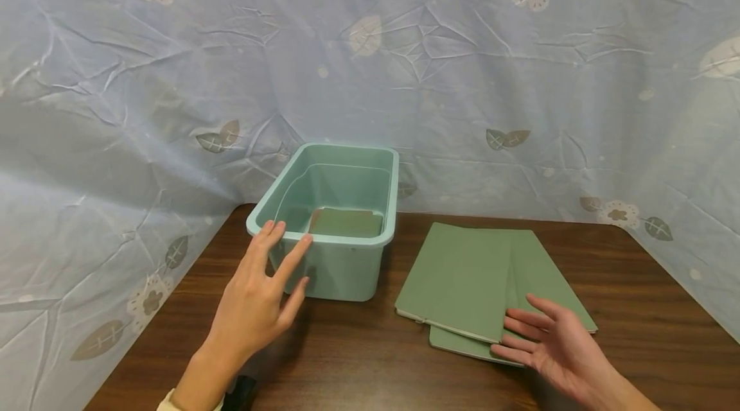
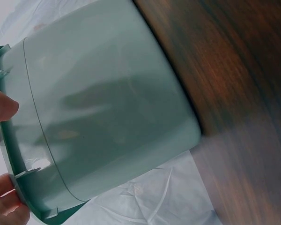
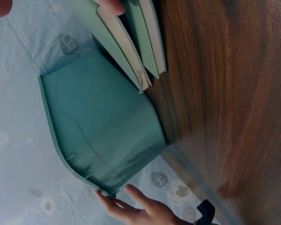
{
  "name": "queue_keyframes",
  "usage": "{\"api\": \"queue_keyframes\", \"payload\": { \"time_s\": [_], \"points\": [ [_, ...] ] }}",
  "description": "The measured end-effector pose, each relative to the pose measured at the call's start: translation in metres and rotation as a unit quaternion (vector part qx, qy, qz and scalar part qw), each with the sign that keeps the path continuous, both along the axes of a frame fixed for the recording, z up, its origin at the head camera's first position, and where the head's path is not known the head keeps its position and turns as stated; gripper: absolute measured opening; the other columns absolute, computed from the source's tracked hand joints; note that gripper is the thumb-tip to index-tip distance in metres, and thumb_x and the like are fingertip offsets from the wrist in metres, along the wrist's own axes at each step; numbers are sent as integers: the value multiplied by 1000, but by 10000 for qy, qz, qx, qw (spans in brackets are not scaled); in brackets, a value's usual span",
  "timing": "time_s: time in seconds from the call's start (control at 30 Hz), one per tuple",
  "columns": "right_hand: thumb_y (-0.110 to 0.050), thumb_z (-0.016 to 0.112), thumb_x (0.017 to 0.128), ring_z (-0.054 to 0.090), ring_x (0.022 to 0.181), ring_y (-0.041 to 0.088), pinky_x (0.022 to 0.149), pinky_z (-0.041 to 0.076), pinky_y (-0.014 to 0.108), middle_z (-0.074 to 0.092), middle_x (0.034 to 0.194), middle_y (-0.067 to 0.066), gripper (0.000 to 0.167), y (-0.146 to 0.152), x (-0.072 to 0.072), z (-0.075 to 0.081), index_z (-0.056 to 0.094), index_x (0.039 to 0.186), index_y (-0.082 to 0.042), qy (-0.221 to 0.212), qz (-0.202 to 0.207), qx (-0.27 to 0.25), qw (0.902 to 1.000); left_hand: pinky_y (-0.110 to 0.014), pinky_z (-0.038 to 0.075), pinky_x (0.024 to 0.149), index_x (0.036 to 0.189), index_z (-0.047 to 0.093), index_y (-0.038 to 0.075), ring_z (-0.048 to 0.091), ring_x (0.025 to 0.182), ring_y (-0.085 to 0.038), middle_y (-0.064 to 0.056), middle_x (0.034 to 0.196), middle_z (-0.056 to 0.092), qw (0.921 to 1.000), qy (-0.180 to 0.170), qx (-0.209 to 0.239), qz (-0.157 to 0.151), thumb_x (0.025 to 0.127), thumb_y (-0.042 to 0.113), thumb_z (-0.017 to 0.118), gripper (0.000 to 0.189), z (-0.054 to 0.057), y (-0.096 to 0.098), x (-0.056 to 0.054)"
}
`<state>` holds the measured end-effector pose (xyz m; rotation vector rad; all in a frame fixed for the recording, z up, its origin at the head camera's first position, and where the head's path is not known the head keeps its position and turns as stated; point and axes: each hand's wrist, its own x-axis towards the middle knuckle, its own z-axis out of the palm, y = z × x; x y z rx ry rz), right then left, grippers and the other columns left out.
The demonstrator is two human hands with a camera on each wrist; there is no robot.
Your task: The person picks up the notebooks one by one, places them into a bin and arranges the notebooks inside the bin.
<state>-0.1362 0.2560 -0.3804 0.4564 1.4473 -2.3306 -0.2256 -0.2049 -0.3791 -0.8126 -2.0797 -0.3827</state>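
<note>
A pale green plastic bin [image 1: 329, 270] stands on the left of the table, with green notebooks [image 1: 347, 223] lying inside it. My left hand [image 1: 254, 295] is at the bin's near left corner, fingers spread and fingertips right at the rim; the left wrist view shows fingers [image 2: 4, 199] beside the rim. On the right, green notebooks [image 1: 462, 276] lie overlapping, their pale page edges [image 3: 124, 51] showing in the right wrist view. My right hand [image 1: 555, 350] is at their near right edge, palm turned inward and fingers extended, gripping nothing.
The dark wooden table [image 1: 358, 359] runs beneath everything. A pale floral cloth [image 1: 439, 77] hangs behind and along the sides, close behind the bin. A black band [image 3: 206, 212] shows at my left wrist.
</note>
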Motion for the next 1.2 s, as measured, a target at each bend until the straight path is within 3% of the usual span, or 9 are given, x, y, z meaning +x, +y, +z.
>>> {"api": "queue_keyframes", "payload": {
  "time_s": [0.2, 0.33, 0.47, 0.57, 0.63, 0.7, 0.77, 0.93, 1.2],
  "points": [
    [-33, 31, 116, -2, 161, 57, 121, 43, 63, -13, 174, 33, 78, -8, -10, -1, -20, 166, -2, -21, -139, 103, 9998, -36, 20, 137, 155, 55, 14, 45, 148, -51, -34, 155, 47, 10000, -13, 45, -15, 111, 42, 41, 54, 1, 0, 1],
    [-25, 36, 116, 4, 160, 60, 117, 49, 58, -9, 173, 36, 75, -12, -14, -4, -11, 166, 4, -11, -112, 466, 9989, -38, 22, 137, 155, 56, 14, 46, 147, -51, -34, 154, 48, 10000, 25, 43, -40, 111, 42, 41, 54, 1, 1, 1],
    [-12, 49, 112, 14, 156, 62, 108, 59, 51, 4, 171, 40, 73, -17, -15, -8, 5, 165, 13, 120, -218, 1085, 9938, -34, 19, 137, 155, 56, 14, 46, 147, -51, -35, 154, 48, 10000, 19, 26, -29, 111, 42, 41, 54, 1, 0, 0],
    [-7, 61, 106, 44, 148, 54, 99, 64, 46, 41, 160, 39, 70, -22, -17, -10, 24, 159, 19, 169, -497, 1574, 9861, -35, 19, 137, 155, 56, 14, 46, 147, -51, -35, 154, 47, 10000, -4, 31, -38, 111, 41, 42, 53, 1, 0, 0],
    [-5, 67, 102, 65, 131, 43, 92, 66, 43, 66, 139, 29, 68, -25, -17, -11, 33, 154, 21, 196, -638, 1835, 9808, -34, 17, 137, 155, 55, 14, 45, 148, -50, -35, 155, 47, 10000, -36, 19, -36, 111, 40, 42, 53, 1, 0, 0],
    [-5, 72, 99, 74, 112, 28, 87, 68, 39, 76, 120, 14, 69, -28, -18, -11, 37, 152, 22, 215, -736, 2068, 9754, -33, 16, 138, 155, 55, 14, 45, 148, -50, -34, 155, 47, 10000, -48, 19, -33, 111, 40, 42, 53, 0, 0, 1],
    [-5, 75, 96, 75, 102, 20, 82, 68, 36, 78, 111, 8, 74, -31, -19, -12, 35, 152, 23, 240, -794, 2215, 9716, -31, 14, 138, 155, 56, 14, 45, 148, -50, -34, 155, 47, 10000, -37, 14, -30, 111, 40, 41, 53, 0, 1, 1],
    [-4, 80, 92, 76, 96, 16, 76, 68, 31, 78, 111, 14, 80, -36, -20, -12, 35, 152, 23, 229, -971, 2460, 9641, -30, 12, 138, 155, 56, 14, 45, 148, -50, -34, 155, 48, 10000, -61, 2, -12, 111, 40, 41, 54, 0, 0, 1],
    [-2, 80, 90, 75, 90, 13, 73, 68, 29, 80, 104, 12, 79, -39, -20, -14, 37, 152, 22, 175, -1052, 2521, 9618, -42, 26, 135, 155, 56, 14, 46, 147, -51, -34, 155, 48, 10000, -24, 48, -15, 111, 41, 40, 53, -1, 0, 2]
  ]
}}
